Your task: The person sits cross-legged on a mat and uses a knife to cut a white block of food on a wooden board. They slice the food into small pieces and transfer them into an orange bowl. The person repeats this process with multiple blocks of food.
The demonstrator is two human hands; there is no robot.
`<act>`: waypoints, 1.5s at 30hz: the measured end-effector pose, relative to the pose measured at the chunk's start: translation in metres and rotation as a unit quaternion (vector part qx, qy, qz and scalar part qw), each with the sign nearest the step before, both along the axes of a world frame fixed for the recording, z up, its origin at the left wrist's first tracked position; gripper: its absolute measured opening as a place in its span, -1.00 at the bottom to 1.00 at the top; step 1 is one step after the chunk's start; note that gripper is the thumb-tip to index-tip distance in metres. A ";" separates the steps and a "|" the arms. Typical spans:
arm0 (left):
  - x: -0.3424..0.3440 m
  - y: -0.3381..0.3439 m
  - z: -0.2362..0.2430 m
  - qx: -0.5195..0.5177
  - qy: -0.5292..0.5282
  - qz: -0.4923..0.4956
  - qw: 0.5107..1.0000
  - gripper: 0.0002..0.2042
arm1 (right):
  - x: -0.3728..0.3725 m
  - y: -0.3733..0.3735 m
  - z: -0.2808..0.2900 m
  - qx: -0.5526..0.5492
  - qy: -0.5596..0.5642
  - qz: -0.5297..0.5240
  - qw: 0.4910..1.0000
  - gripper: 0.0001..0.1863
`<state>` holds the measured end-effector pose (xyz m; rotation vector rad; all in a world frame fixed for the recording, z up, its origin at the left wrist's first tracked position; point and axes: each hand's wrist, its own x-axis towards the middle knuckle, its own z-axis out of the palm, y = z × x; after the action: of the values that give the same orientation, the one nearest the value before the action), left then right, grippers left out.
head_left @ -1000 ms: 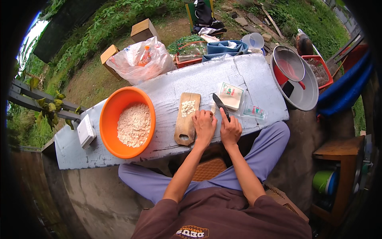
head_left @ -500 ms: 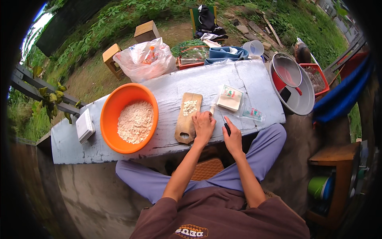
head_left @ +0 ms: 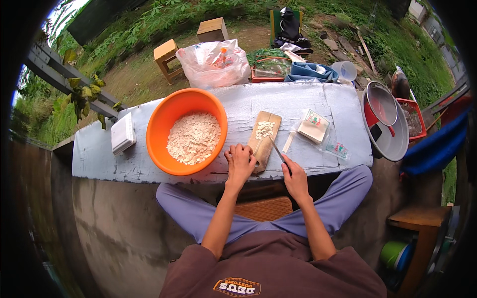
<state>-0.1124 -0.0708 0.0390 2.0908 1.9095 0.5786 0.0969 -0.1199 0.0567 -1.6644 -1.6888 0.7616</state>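
Observation:
My left hand (head_left: 240,163) is curled at the lower left of the wooden cutting board (head_left: 260,160), fingertips pinched on what looks like a thin pale strip. Small cream pieces (head_left: 264,128) are piled on the board's upper part. My right hand (head_left: 294,178) grips a knife (head_left: 279,154), its blade angled up-left over the board's right side. Another pale strip (head_left: 288,141) lies right of the board, beside a clear package of cream square sheets (head_left: 312,128). A large orange bowl (head_left: 157,134) of small pale flat pieces stands left of my left hand.
The metal-topped table (head_left: 94,164) bears a white box (head_left: 123,134) at left. A pink-white bag (head_left: 196,64), blue cloth (head_left: 310,72) and red crate sit along its far edge. A grey basin (head_left: 395,146) with a strainer is at right. Wooden stools (head_left: 166,52) stand beyond.
My left hand has moved left, down the board. The knife has swung from pointing toward the package to over the board's right side. The whole view has shifted.

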 end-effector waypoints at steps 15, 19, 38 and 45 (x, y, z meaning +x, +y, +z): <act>0.016 0.009 -0.016 0.082 -0.104 -0.049 0.990 -0.74 | -0.011 0.001 0.016 -0.042 -0.139 0.044 0.988 -0.63; 0.013 0.009 -0.015 0.086 -0.078 -0.064 0.991 -0.70 | -0.015 0.003 0.022 -0.056 -0.180 0.046 0.981 -0.61; 0.006 0.006 -0.027 0.119 -0.102 -0.049 0.986 -0.73 | -0.024 0.007 0.005 -0.062 -0.199 0.060 0.976 -0.51; 0.005 0.004 -0.028 0.118 -0.109 -0.046 0.986 -0.73 | -0.032 0.014 0.011 -0.043 -0.193 0.054 0.979 -0.48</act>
<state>-0.1077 -0.0671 0.0109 2.1355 1.6851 1.0092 0.0650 -0.1057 0.0675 -1.8848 -2.0518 0.5944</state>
